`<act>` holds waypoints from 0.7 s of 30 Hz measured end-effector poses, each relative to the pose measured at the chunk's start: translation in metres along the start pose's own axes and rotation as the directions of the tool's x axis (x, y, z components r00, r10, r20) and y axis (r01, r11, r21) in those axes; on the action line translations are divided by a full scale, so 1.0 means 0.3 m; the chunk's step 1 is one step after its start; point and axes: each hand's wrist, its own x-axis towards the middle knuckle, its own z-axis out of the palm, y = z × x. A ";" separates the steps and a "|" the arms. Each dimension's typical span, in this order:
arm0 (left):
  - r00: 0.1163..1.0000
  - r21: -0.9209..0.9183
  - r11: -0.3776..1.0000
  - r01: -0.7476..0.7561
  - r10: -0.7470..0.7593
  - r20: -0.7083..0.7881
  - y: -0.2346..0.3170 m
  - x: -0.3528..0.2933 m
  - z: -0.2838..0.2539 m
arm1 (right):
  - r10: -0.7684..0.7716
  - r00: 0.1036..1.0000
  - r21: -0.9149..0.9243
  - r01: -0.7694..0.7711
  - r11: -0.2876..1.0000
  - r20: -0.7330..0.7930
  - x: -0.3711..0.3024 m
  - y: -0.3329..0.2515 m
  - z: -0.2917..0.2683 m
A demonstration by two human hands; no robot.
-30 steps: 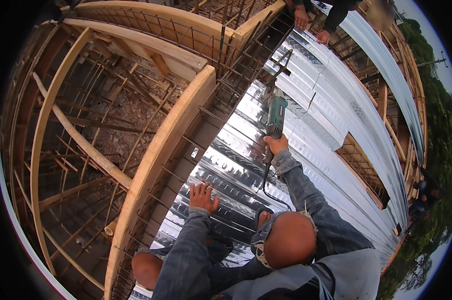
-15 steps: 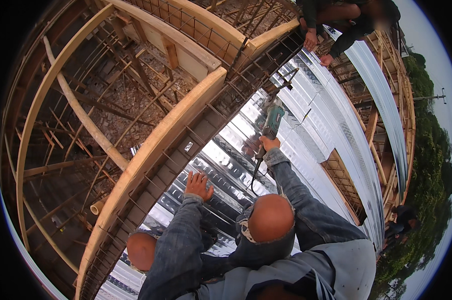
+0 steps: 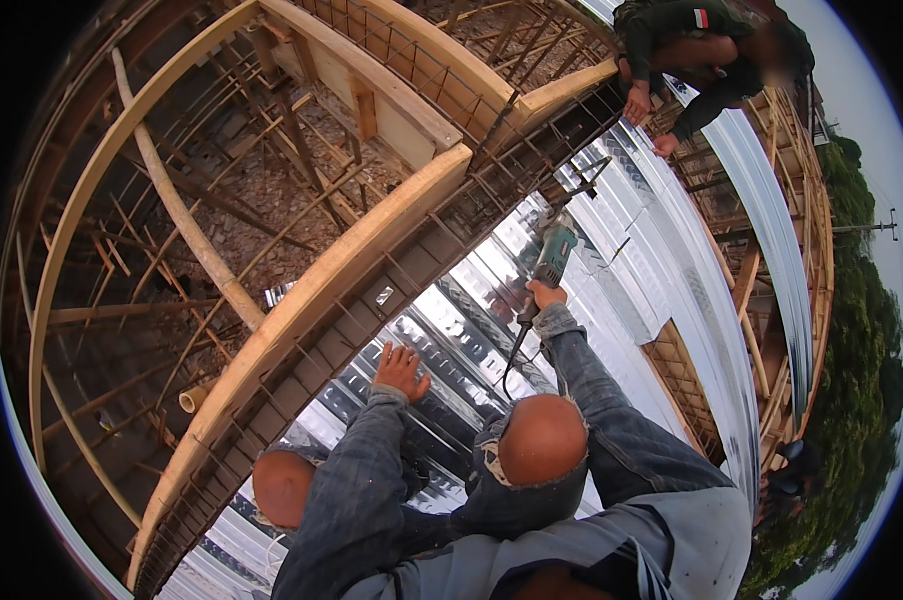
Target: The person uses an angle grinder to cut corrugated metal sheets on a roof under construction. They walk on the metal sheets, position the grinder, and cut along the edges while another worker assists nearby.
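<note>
My right hand [image 3: 546, 294] is closed round the rear of a green corded angle grinder [image 3: 556, 250], arm stretched forward. Its head lies among dark bars by the far end of the shiny ribbed metal decking [image 3: 622, 285], and I cannot make out whether it touches them. The black power cord [image 3: 513, 365] trails back from the handle toward my knee. Off to the left, my left hand [image 3: 402, 372] is open, fingers spread, over the decking beside the reinforcing-bar trench [image 3: 372, 305]; it holds nothing.
A timber formwork board [image 3: 302, 300] edges the trench; left of it is a deep drop with wooden props. At the top right a co-worker [image 3: 692, 70] crouches, hands near the decking edge. An opening [image 3: 684, 385] cuts the decking on the right. Another person [image 3: 787, 480] is lower right.
The view has shifted slightly, so the formwork and co-worker appear a little farther right. The grinder stays in my right hand, and my left hand stays spread over the decking.
</note>
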 end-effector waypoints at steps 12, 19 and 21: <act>1.000 0.036 0.999 -0.006 0.006 -0.004 0.010 -0.002 -0.015 | -0.038 0.999 0.256 0.030 0.966 0.024 -0.123 -0.049 -0.088; 0.999 0.032 0.999 -0.016 0.017 -0.031 0.016 0.000 -0.022 | 0.039 0.990 0.140 -0.058 0.988 0.134 -0.207 -0.023 -0.064; 1.000 0.026 1.000 -0.015 0.015 -0.026 0.015 0.001 -0.020 | -0.015 0.992 0.105 0.001 0.994 0.128 -0.203 -0.021 -0.026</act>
